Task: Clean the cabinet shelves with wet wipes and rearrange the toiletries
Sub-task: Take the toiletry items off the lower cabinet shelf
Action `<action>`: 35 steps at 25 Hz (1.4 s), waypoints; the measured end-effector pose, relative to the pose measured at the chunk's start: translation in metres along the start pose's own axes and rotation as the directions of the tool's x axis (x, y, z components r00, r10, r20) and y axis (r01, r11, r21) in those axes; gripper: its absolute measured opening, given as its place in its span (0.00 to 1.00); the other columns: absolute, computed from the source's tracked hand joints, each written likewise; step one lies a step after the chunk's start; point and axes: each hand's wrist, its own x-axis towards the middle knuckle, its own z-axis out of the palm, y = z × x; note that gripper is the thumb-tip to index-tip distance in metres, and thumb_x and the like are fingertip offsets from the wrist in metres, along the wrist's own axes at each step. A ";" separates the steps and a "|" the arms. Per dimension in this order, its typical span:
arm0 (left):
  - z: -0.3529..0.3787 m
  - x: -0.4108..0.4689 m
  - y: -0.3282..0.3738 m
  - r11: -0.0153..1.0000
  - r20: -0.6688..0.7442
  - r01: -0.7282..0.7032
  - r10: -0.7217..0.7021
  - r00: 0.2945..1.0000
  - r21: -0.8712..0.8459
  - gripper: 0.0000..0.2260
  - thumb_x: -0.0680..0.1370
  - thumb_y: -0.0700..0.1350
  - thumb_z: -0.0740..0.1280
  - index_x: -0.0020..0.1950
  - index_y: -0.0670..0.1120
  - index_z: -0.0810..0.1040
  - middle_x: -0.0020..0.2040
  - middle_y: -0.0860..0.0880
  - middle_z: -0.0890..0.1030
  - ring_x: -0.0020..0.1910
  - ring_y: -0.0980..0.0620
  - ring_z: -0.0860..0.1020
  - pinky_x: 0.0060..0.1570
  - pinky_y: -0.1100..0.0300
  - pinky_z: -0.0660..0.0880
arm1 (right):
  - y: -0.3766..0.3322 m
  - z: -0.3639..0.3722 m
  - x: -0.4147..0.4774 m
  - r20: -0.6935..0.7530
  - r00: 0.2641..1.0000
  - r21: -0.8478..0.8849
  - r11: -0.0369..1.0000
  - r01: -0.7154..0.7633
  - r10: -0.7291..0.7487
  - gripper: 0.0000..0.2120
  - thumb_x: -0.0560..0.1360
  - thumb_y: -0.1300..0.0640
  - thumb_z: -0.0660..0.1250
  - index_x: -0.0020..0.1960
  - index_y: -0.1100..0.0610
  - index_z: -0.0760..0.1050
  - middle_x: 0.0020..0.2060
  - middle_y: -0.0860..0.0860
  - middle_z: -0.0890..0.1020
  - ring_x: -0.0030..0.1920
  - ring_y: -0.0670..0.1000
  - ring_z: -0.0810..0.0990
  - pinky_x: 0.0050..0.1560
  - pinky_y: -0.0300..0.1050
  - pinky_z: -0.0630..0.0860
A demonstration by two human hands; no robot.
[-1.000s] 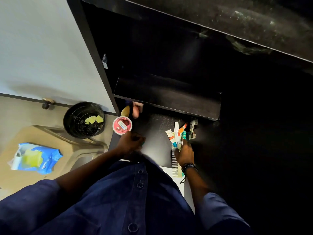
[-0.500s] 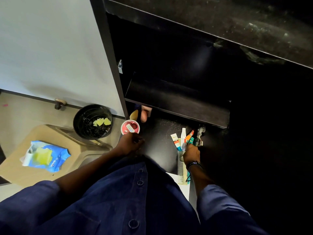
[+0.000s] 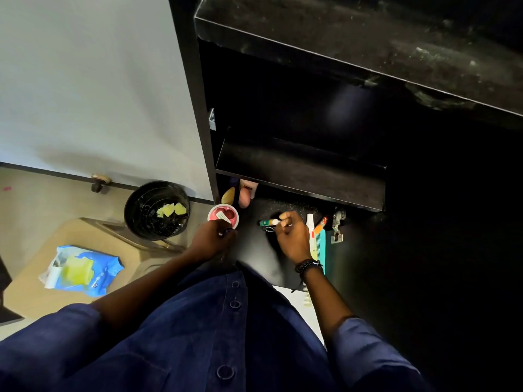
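Navy sleeves lead down to both hands, held apart over the black bottom shelf (image 3: 254, 250). Left hand (image 3: 210, 239) is curled at the near rim of the pink tub (image 3: 223, 216) (whether it grips anything I cannot tell). Right hand (image 3: 293, 239) pinches a small green-and-white tube (image 3: 267, 222) at its fingertips; the teal comb (image 3: 321, 250), white tube (image 3: 310, 227) and orange tube (image 3: 321, 224) lie just beside it on the right. Well to the left, the blue wipes pack (image 3: 82, 271) lies near a black bin (image 3: 133, 213)
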 end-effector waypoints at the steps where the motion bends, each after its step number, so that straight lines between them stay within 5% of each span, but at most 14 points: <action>1: -0.002 0.000 0.000 1.000 -0.006 -0.002 0.002 1.000 -0.004 0.12 0.75 0.50 0.68 0.54 0.45 0.81 0.49 0.45 0.83 0.48 0.46 0.81 0.48 0.56 0.75 | -0.008 0.008 0.003 0.042 0.999 0.048 0.999 -0.008 0.006 0.10 0.70 0.65 0.64 0.44 0.51 0.71 0.31 0.46 0.75 0.34 0.50 0.75 0.43 0.54 0.77; 8: -0.025 -0.002 -0.007 1.000 -0.027 0.001 -0.001 1.000 0.024 0.13 0.75 0.48 0.69 0.57 0.43 0.80 0.53 0.42 0.82 0.50 0.45 0.80 0.48 0.57 0.74 | -0.029 0.066 0.021 0.142 0.986 -0.060 0.993 0.101 -0.092 0.06 0.70 0.67 0.61 0.40 0.59 0.75 0.38 0.55 0.82 0.41 0.56 0.80 0.44 0.45 0.75; 13: -0.032 0.002 -0.011 0.998 -0.014 0.002 -0.001 1.000 0.061 0.12 0.75 0.47 0.69 0.56 0.44 0.81 0.52 0.43 0.82 0.48 0.47 0.80 0.43 0.61 0.71 | -0.020 0.075 0.021 0.194 0.971 -0.091 0.983 0.160 -0.140 0.06 0.70 0.69 0.62 0.39 0.61 0.76 0.40 0.58 0.83 0.42 0.58 0.80 0.46 0.48 0.75; 18: -0.028 0.006 -0.013 0.993 0.031 -0.050 0.047 0.998 0.106 0.10 0.74 0.45 0.69 0.52 0.41 0.82 0.49 0.41 0.82 0.46 0.43 0.81 0.44 0.54 0.76 | 0.003 0.078 0.015 0.346 0.938 -0.056 0.998 0.040 -0.018 0.11 0.67 0.71 0.63 0.46 0.60 0.78 0.43 0.54 0.83 0.43 0.53 0.80 0.52 0.50 0.78; 23: -0.024 0.014 -0.012 0.987 -0.001 -0.045 0.046 0.999 0.153 0.15 0.74 0.45 0.70 0.59 0.42 0.78 0.55 0.42 0.77 0.51 0.45 0.77 0.45 0.60 0.70 | 0.022 0.085 0.016 0.546 0.835 -0.076 0.997 -0.030 0.067 0.21 0.71 0.68 0.61 0.62 0.55 0.73 0.56 0.53 0.80 0.59 0.55 0.78 0.63 0.52 0.74; 28: -0.018 0.017 -0.009 0.992 0.000 -0.036 0.037 0.999 0.120 0.22 0.75 0.41 0.68 0.68 0.41 0.69 0.63 0.41 0.71 0.58 0.44 0.74 0.52 0.60 0.69 | 0.016 0.082 0.015 0.667 0.735 -0.186 0.983 0.004 0.123 0.29 0.74 0.64 0.60 0.73 0.50 0.61 0.64 0.53 0.74 0.60 0.52 0.76 0.53 0.40 0.75; 31: -0.018 0.015 -0.006 0.998 -0.002 -0.033 0.033 0.999 0.054 0.25 0.75 0.39 0.68 0.70 0.41 0.66 0.66 0.40 0.68 0.61 0.42 0.73 0.56 0.58 0.70 | 0.016 0.084 0.015 0.677 0.729 -0.168 0.986 0.022 0.099 0.33 0.73 0.64 0.60 0.75 0.48 0.56 0.69 0.51 0.70 0.67 0.51 0.69 0.68 0.47 0.68; 35: -0.017 0.008 -0.007 0.998 -0.028 -0.038 0.040 0.999 0.050 0.26 0.73 0.39 0.69 0.69 0.41 0.66 0.66 0.40 0.68 0.61 0.42 0.72 0.57 0.56 0.70 | 0.011 0.079 0.006 0.551 0.828 -0.027 0.994 -0.109 0.106 0.31 0.71 0.67 0.64 0.72 0.52 0.62 0.65 0.52 0.74 0.64 0.50 0.73 0.69 0.52 0.69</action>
